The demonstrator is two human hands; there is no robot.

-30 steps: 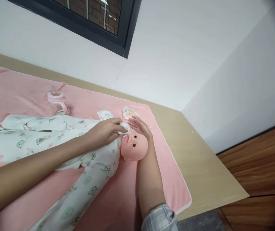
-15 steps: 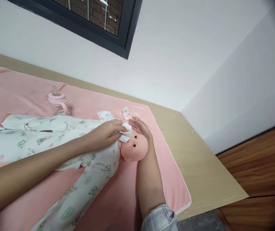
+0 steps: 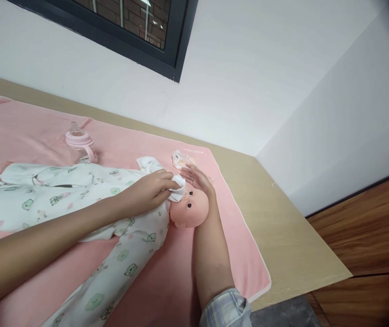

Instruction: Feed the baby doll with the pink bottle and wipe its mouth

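A baby doll point(image 3: 192, 213) lies on its back, dressed in a white outfit point(image 3: 148, 218) printed with green and pink figures. My left hand point(image 3: 150, 190) reaches in from the left across its chest. Pinched in those fingers is a small folded white cloth or tissue point(image 3: 178, 189), which covers the doll's mouth area. The doll's eyes stay uncovered. My right hand point(image 3: 196, 177) is beside the far side of the head, palm up with fingers stretched out; its forearm runs along the crown. Whether this palm bears the head I cannot tell.
A pink mat point(image 3: 167, 277) lies under the doll on a wooden tabletop point(image 3: 269, 218). A pink-lidded baby bottle point(image 3: 80, 140) stands beyond the doll's body. Just past my right fingertips lies a crumpled clear packet point(image 3: 180, 159). A white wall with a dark window frame point(image 3: 177, 59) rises behind.
The white cloth has shifted very slightly at the doll's mouth. Both hands stay in nearly the same places, and the whole view has moved a little.
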